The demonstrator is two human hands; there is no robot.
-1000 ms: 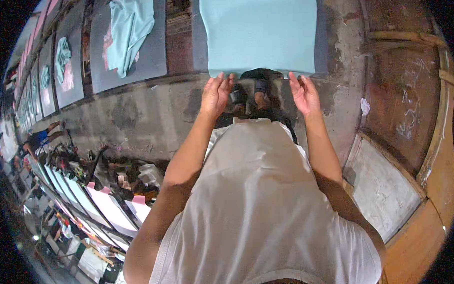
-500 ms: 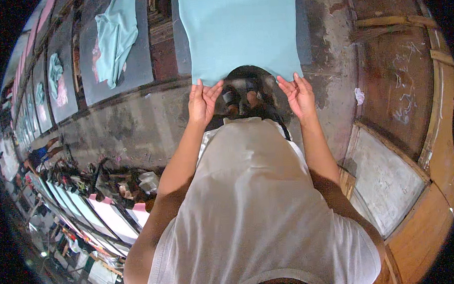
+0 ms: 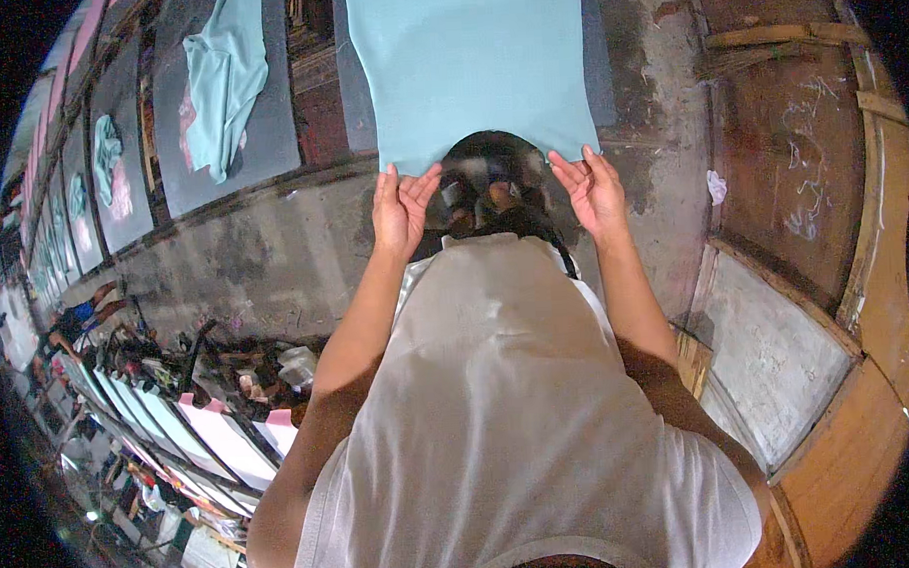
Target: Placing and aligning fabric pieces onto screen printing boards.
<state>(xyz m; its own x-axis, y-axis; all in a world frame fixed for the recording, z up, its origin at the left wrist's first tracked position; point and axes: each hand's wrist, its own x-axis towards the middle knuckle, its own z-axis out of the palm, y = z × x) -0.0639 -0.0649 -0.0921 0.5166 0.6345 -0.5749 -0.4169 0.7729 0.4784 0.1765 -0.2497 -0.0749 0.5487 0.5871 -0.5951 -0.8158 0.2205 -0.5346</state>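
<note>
Grey boards line the workshop floor. Pale-blue fabric lies ahead, left hand and right hand pinching its near corners.

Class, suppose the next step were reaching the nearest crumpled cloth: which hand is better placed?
Probably the left hand: the crumpled cloth lies on that side, and the right hand is farther away.

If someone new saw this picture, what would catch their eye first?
Probably the smooth, pale blue-green fabric sheet over a flat, dark grey board at top centre, with the left hand and right hand at its near corners. Next, perhaps the crumpled pale blue-green cloth on another dark grey board at upper left, and the white fabric shirt filling the lower centre.
</note>
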